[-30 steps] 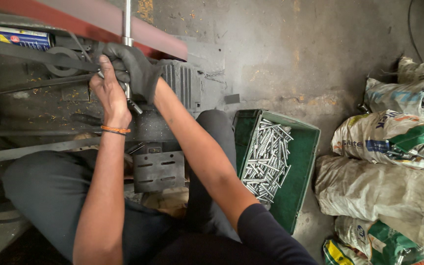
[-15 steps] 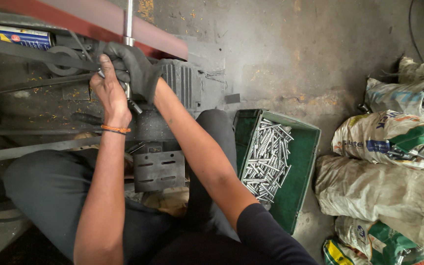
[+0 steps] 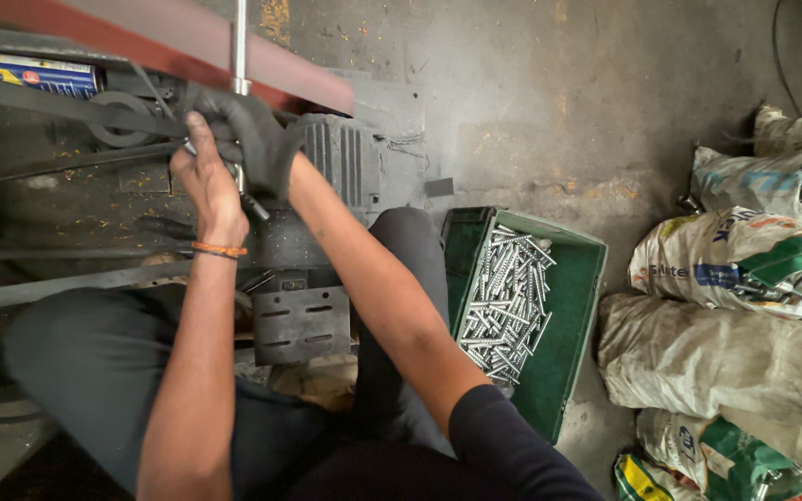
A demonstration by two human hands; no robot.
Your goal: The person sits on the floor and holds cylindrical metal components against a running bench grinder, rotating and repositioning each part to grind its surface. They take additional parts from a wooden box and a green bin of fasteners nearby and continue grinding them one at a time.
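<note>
Head view: both hands, left bare and right gloved, clamped on a rod; green crate (full of metal bolts) beside.

A stained grey concrete floor carries everything. Right of centre sits a green plastic crate filled with loose silver bolts. Along the right edge lie bulging woven sacks — some open, with metal parts showing. At left stands a dark machine — its base on the floor.

A black glove, an orange wristband, a green crate of silvery bolts, a red beam
</note>
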